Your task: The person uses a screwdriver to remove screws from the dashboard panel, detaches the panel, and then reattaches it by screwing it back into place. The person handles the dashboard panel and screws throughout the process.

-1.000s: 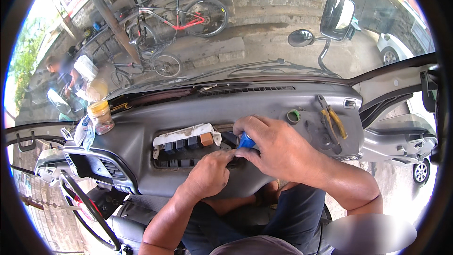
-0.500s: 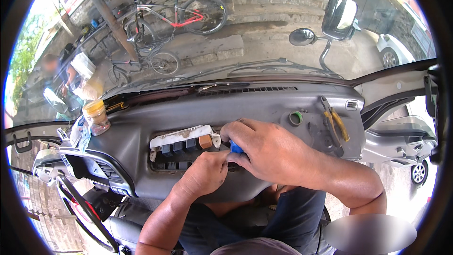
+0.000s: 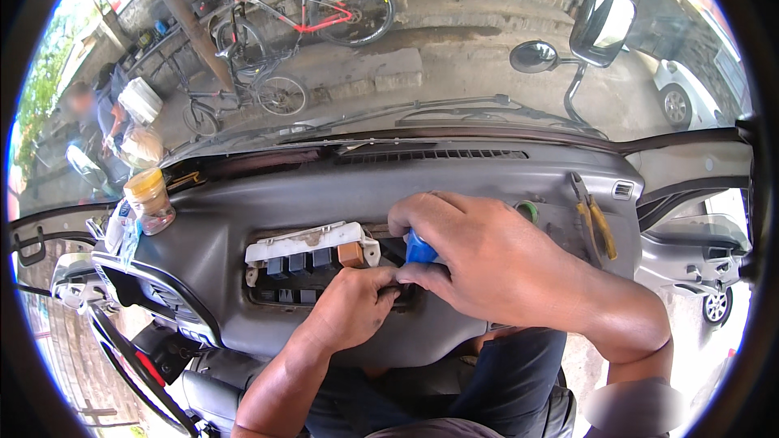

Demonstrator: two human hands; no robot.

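My right hand (image 3: 495, 264) is closed around a small bright blue object (image 3: 419, 250), mostly hidden by the fingers, so its kind does not show. Against its thumb tip, my left hand (image 3: 350, 302) is closed in a pinch; what it grips is too small or hidden to make out. Both hands are over the right end of a rectangular opening in the grey dashboard (image 3: 300, 182). A white fuse and relay holder (image 3: 316, 237) sits raised in that opening, carrying several black relays (image 3: 300, 263) and one orange relay (image 3: 350, 255).
Yellow-handled pliers (image 3: 596, 223) lie on the dashboard's right, beside a green-rimmed ring (image 3: 527, 211) partly behind my right hand. A yellow-lidded jar (image 3: 149, 201) stands at the left. The steering wheel (image 3: 138, 357) is lower left. Beyond the windshield are bicycles (image 3: 308, 24) and a person (image 3: 109, 118).
My head view has shifted slightly. More of the blue object shows between my right fingers, and my right hand now partly covers the green-rimmed ring. Both hands remain closed and together.
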